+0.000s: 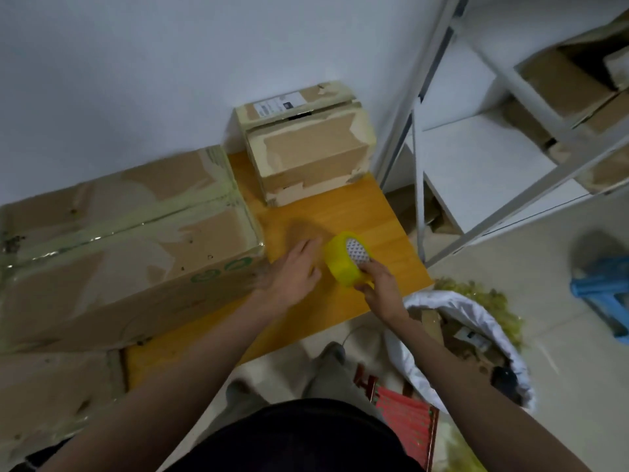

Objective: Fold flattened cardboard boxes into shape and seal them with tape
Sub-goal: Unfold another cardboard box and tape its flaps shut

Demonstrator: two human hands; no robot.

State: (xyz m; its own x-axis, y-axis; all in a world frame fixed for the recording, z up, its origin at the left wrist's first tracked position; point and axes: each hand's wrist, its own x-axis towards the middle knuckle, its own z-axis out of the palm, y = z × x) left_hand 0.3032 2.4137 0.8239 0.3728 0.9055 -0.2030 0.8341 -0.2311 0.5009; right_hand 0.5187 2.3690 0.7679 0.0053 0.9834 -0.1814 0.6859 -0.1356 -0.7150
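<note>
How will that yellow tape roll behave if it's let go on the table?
The tape roll is round and tilted, so it may roll. The wooden table looks smooth, offering little to stop it. The right hand grips it; it is probably light.

White metal shelving (476,107) at right, white sack of scraps (456,304), blue stool (602,287) on floor

Bare wooden tabletop (340,206) open between large taped box (119,240) at left and small taped box (306,155) behind. Right edge unobstructed; white sack (442,311) sits below it
</note>
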